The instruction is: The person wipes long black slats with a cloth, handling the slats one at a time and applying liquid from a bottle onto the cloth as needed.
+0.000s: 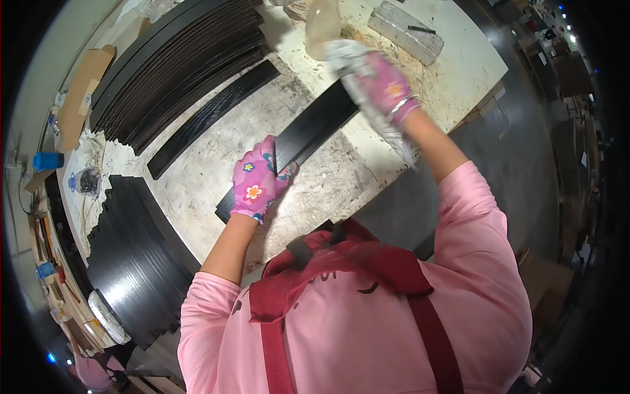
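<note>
A flat black strip (318, 126) lies slantwise across the worktable in front of me. My left hand (254, 180), in a pink flowered glove, is wrapped around the strip near its closer end, thumb along one edge. At the far end, my right hand (388, 88), in a matching glove, grips a crumpled white cloth (351, 62). The cloth covers that tip of the strip and hangs down on the right; hand and cloth are smeared by motion. Beyond the held strip, a second black strip (213, 118) lies alone on the table.
A large stack of black strips (180, 59) stands at the far left, and another stack (138, 253) at the near left. Toward the back are a translucent bottle (323, 29) and a plastic-wrapped block (407, 34). The worktable's right edge (459, 125) drops to grey floor.
</note>
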The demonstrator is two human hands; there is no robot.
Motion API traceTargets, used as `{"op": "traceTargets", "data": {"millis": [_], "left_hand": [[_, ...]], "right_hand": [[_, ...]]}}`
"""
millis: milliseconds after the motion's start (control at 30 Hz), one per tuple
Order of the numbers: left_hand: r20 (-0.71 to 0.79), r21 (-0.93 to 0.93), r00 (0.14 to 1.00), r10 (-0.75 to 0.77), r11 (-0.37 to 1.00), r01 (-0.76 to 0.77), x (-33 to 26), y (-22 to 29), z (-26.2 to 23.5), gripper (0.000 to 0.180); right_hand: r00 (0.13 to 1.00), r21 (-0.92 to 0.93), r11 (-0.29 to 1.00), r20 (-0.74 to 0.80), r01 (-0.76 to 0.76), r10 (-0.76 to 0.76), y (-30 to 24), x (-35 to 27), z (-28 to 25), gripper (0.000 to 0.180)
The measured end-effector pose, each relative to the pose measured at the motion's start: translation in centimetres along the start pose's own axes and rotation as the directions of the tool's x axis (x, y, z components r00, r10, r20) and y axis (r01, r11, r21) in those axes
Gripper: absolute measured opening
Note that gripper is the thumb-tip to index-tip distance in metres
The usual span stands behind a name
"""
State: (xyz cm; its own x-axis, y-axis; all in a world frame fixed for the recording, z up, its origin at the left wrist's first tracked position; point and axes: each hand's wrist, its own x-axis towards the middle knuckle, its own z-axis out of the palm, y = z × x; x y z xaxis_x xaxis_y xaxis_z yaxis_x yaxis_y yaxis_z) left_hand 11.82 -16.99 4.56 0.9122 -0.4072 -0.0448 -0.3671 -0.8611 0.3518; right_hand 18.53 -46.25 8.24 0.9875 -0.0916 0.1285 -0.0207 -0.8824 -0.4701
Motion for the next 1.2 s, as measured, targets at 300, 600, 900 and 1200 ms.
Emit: {"op": "traceTargets", "data": {"millis": [300,600,900,1200], "left_hand": [[-0.033,0.04,0.999,0.007,0.999,-0.005,0.0,0.1,0.3,0.071],[0.083,0.184,0.994,0.068,0.98,-0.082,0.6,1.2,-2.3,0.084],[-0.184,-0.625,0.983,0.021,0.769,-0.133,21.1,1.8,-4.1,0.101],[-0.135,-0.626,0.979,0.153,0.753,-0.204,29.3,6.9,1.6,0.083]], "right_hand": [[0.966,0.026,0.967,0.058,-0.253,0.251,11.6,3.6,2.1,0.054],[0.934,0.977,0.045,0.185,-0.208,0.305,12.5,6.3,-7.4,0.03],[0.995,0.494,0.869,-0.095,0.041,0.008,-3.4,13.6,-12.9,0.041],[0.914,0.291,0.883,-0.286,0.368,-0.287,-0.1,11.0,-5.3,0.062]]}}
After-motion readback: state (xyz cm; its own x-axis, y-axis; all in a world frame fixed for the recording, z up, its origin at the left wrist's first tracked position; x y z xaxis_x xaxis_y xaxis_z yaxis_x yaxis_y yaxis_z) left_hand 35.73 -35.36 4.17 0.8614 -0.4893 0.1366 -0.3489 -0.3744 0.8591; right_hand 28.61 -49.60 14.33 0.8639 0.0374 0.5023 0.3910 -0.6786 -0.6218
